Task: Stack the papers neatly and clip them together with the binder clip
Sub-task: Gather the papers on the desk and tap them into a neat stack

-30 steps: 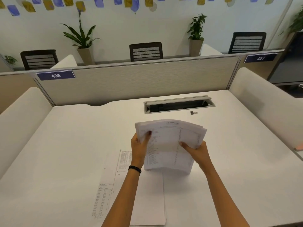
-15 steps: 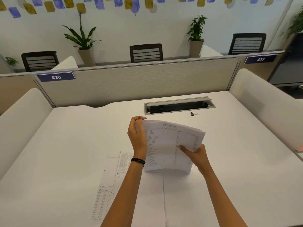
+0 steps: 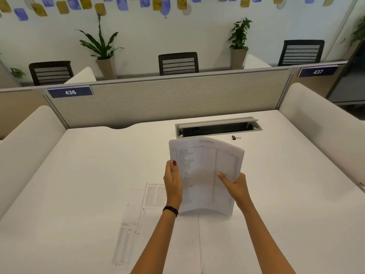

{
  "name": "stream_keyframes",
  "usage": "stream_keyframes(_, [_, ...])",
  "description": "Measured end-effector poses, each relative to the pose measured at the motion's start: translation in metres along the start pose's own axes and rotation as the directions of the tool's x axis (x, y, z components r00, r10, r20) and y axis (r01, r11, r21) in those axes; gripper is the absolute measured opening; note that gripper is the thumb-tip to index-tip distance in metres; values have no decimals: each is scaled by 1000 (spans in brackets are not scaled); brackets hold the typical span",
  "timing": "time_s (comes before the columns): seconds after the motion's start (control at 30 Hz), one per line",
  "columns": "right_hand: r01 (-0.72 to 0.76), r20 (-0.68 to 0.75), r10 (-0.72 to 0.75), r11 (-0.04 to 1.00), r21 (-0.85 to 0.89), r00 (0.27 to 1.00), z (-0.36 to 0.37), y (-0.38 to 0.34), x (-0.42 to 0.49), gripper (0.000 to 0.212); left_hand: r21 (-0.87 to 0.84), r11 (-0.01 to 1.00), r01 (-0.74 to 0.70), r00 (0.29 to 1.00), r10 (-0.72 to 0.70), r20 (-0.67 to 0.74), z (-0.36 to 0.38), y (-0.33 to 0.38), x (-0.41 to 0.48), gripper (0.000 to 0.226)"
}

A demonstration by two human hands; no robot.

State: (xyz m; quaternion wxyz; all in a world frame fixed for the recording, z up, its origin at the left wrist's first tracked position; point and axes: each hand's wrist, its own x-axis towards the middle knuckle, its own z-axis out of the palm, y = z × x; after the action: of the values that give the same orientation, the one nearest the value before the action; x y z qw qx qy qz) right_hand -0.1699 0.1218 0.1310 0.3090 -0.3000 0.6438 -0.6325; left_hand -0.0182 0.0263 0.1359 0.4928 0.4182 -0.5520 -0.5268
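Gripping stack of printed papers [image 3: 205, 175] at both side edges, stood upright on bottom edge on white desk [image 3: 79, 175], bowed slightly toward camera. Left hand [image 3: 173, 182] closed on left edge, thumb with red nail on front sheet, fingers wrapped behind. Right hand [image 3: 235, 186] closed on right edge lower down, thumb across front sheet, fingers behind. Top edges not fully flush, sheets fanned a bit at upper right corner. Front sheet printed with a list and number columns, text too small to read. Black wristband [image 3: 171, 210] on left wrist.

Lay flat on desk below and left of held stack: more loose sheets [image 3: 136, 224], overlapping, some printed with tables, partly under left forearm; blank-looking sheet [image 3: 217, 244] between forearms, touching stack's bottom edge area. Exact count of loose sheets: cannot tell.

Sat on desk beyond stack, up and right: small black binder clip [image 3: 235, 137], wire handles visible, apart from papers, just below right end of cable tray slot [image 3: 218, 127], slot lid raised. Untouched by either hand.

Further out: beige partition panel [image 3: 167, 99] along back of desk, blue number tags 436 [image 3: 70, 92] and 437 [image 3: 317, 71] on rail. White curved side dividers [image 3: 25, 139] left and right. Behind partition: three black mesh chairs [image 3: 178, 63], two potted plants [image 3: 102, 50], wall with blue and yellow shapes [image 3: 162, 4].
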Motion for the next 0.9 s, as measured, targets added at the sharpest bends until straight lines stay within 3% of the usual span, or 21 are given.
stream_keyframes(0.23, [-10,1,10,1000,-21,1000,-3,-4,3,9,99,994,-51,997,44,71,-17,-5,19,18])
stream_keyframes(0.47, [-56,28,59,994,-94,998,-1,14,3,16,184,974,131,968,-165,186,-46,-29,26,33])
stream_keyframes(0.6, [-123,8,125,984,-129,992,1,40,0,30,275,938,211,939,-273,211,-66,-56,26,36])
stream_keyframes(0.77, [-197,-10,198,968,-156,980,0,70,-5,34,437,871,225,958,-279,62,-94,-89,17,24])
stream_keyframes(0.9, [-237,-39,234,955,-178,972,0,83,-10,35,705,660,261,964,-218,-153,-116,-110,8,43])
